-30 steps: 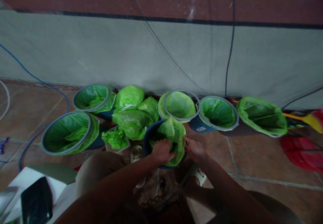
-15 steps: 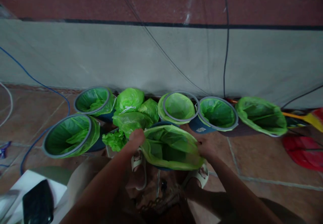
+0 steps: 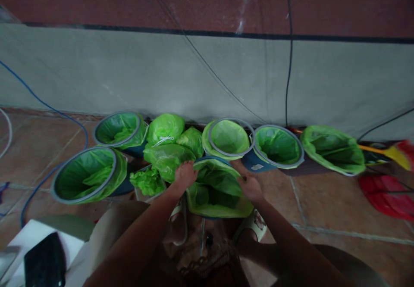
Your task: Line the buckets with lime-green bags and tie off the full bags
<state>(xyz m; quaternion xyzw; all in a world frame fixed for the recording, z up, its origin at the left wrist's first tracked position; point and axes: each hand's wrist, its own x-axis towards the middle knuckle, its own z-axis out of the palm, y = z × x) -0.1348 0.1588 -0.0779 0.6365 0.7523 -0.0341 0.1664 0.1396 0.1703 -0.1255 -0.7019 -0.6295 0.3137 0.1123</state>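
A green plastic trash bag (image 3: 215,209) lines the bin (image 3: 215,159) standing between my feet, its mouth spread wide and folded outward. A bit of the bin's blue rim shows at the back. My left hand (image 3: 186,174) is closed on the bag's edge at the far left of the mouth. On the opposite side, my right hand (image 3: 250,188) pinches the bag's edge at the right. Beside my left hand lie filled, tied green bags (image 3: 166,127) and a small container with crumpled green plastic (image 3: 148,181).
Several bag-lined bins stand along the wall, including a grey-rimmed bin (image 3: 84,175) at left and a lined bin (image 3: 333,149) at right. A red dustpan (image 3: 386,197) lies far right. A blue cable (image 3: 42,99) crosses the floor; a phone (image 3: 44,259) rests lower left.
Both hands have moved along the bag's edge toward the back of the bin and closer together. The bag's mouth looks narrower from side to side. The view has shifted very slightly.
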